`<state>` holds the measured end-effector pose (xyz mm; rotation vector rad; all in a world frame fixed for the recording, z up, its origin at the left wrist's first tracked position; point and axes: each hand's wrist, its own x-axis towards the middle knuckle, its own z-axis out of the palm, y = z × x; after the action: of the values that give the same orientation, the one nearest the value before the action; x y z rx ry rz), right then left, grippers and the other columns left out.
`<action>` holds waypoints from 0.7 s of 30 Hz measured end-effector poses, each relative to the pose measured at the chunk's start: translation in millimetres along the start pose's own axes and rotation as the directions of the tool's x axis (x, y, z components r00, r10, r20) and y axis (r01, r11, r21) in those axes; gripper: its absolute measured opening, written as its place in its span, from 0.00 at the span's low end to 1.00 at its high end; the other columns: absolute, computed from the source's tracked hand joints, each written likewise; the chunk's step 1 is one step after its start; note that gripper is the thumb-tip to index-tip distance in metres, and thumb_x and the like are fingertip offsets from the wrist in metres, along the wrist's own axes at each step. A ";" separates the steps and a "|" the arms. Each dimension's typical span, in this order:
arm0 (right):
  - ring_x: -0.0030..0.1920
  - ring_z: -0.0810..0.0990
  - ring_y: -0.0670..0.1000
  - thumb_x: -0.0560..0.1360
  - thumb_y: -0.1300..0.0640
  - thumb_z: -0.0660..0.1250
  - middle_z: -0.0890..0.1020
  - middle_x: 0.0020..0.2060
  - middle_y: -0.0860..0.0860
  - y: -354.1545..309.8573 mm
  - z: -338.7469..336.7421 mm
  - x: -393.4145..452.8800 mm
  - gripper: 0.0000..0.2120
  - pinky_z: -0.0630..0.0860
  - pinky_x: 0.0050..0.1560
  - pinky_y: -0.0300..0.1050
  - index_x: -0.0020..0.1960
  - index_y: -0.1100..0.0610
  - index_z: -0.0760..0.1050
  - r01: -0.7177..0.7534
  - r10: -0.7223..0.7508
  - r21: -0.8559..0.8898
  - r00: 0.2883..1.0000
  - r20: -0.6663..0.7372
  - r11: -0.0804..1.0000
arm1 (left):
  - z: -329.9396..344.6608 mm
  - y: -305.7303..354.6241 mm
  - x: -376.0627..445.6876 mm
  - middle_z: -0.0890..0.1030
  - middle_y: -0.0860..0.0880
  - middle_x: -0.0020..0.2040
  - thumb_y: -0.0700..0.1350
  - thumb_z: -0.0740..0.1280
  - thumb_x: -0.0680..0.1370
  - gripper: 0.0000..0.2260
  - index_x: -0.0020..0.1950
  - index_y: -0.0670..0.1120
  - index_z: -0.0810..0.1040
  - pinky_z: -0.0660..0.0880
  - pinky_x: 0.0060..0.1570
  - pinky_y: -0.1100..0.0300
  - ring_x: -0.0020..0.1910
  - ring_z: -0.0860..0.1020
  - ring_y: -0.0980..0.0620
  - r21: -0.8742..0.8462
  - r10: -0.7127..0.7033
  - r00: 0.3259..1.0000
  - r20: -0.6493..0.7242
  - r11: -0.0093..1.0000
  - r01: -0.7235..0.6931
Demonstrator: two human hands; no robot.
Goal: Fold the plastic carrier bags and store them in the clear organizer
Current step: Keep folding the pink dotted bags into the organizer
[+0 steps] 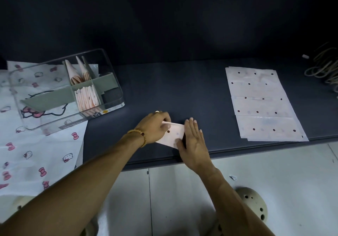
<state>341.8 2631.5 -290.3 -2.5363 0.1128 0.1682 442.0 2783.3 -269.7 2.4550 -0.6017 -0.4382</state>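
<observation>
A small folded pale pink bag [173, 135] with dark dots lies near the front edge of the dark table [164, 89]. My left hand [157, 126] pinches the bag's upper left edge with curled fingers. My right hand [193, 140] lies flat with straight fingers along the bag's right side, thumb on the bag. The clear organizer [111, 82] with grey-green dividers stands at the left. Folded pink bags [87, 97] fill its middle compartment and folded triangles [76, 73] stand in a rear one. A stack of flat dotted bags [263, 104] lies at the right.
A white sheet printed with pink bows and cat faces [36, 155] lies under the organizer and spreads over the left of the table. A bundle of tan rubber bands [325, 65] sits at the far right. Light floor tiles [182, 190] show below the table edge.
</observation>
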 end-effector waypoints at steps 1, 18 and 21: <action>0.77 0.43 0.49 0.82 0.51 0.56 0.48 0.78 0.51 -8.1 -4.8 5.0 0.31 0.41 0.75 0.43 0.78 0.58 0.45 -0.039 0.039 0.115 0.999 0.001 0.993 | -6.2 -3.4 -5.1 0.78 0.52 0.46 0.44 0.65 0.77 0.03 0.44 0.51 0.74 0.72 0.45 0.60 0.46 0.76 0.53 -0.133 -0.041 0.999 -0.004 0.990 0.040; 0.31 0.81 0.45 0.77 0.60 0.65 0.83 0.31 0.50 -182.2 -24.2 115.6 0.08 0.77 0.32 0.36 0.41 0.53 0.79 0.000 0.103 0.708 0.989 -0.103 0.706 | -156.5 -103.3 -39.2 0.79 0.50 0.35 0.41 0.74 0.72 0.05 0.41 0.45 0.79 0.75 0.39 0.67 0.34 0.75 0.57 -0.683 -0.470 0.739 -0.483 0.730 0.018; 0.30 0.81 0.45 0.77 0.61 0.65 0.83 0.30 0.49 -190.3 -15.8 131.4 0.07 0.74 0.29 0.32 0.42 0.53 0.79 -0.008 0.161 0.740 0.978 -0.135 0.672 | -165.6 -125.2 -25.6 0.78 0.50 0.38 0.49 0.74 0.70 0.09 0.41 0.49 0.76 0.74 0.39 0.62 0.37 0.75 0.54 -0.502 -0.474 0.549 -0.689 0.858 0.111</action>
<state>495.6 2773.5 -190.8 -1.7129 0.3101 -0.0825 531.3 2962.7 -209.8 2.0245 0.2991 0.4150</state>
